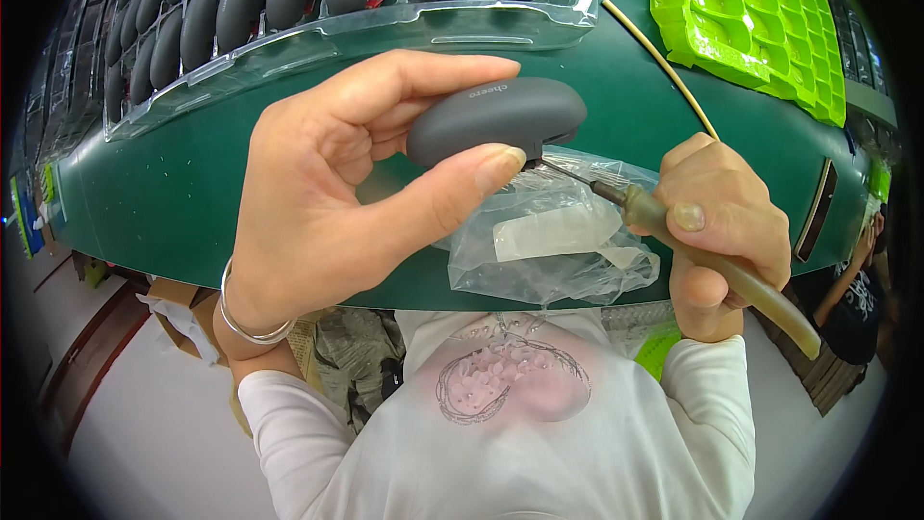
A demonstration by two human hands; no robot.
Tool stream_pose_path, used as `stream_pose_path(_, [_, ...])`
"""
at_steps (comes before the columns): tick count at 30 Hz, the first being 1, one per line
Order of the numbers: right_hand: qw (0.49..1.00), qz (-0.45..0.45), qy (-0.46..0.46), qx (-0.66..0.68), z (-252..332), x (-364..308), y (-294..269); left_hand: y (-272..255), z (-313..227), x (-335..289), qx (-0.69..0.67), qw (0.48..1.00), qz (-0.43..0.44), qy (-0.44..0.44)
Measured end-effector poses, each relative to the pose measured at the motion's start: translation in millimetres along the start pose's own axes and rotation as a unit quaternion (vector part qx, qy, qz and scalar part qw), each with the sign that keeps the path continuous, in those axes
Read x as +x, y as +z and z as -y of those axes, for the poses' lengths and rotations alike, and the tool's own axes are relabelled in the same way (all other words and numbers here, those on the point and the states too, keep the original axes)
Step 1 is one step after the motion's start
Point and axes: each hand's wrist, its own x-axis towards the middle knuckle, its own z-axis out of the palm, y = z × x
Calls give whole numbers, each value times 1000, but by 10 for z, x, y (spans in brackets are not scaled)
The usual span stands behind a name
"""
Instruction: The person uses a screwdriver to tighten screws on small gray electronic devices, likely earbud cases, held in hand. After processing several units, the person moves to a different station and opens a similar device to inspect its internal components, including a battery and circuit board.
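Note:
Between its thumb and fingers, my left hand (327,164) pinches a dark grey, smooth oval device (510,120) above the green table. My right hand (722,221) is closed around a thin-tipped hand tool (664,221) with a tan, rubbery handle. The tool's slender metal tip meets the device's underside, close to my left thumb. What the tip touches there is too small to make out. Beneath the device lies a crumpled clear plastic bag (568,250) with a whitish patch.
A clear plastic tray (433,34) of similar dark devices stands at the far left and middle. At the far right sits a bright green moulded tray (731,19). A thin wooden stick (664,67) lies on the green table (164,202). Another person (857,289) is at the right edge.

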Motion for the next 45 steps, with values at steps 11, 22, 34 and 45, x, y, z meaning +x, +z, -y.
stream_pose_path(11, [996,13,-72,-50,-18,12,48,13,-11,-14,22,1000,5,13])
stream_pose_path(22, [977,31,-180,-112,-55,44,94,55,-36,-30,49,999,-13,7])
stream_pose_path(34, [998,53,-20,-2,-14,11,-21,66,30,-32,86,996,17,9])
stream_pose_path(45, [986,-22,138,86,71,-19,1,103,15,-40,1,999,14,-52])
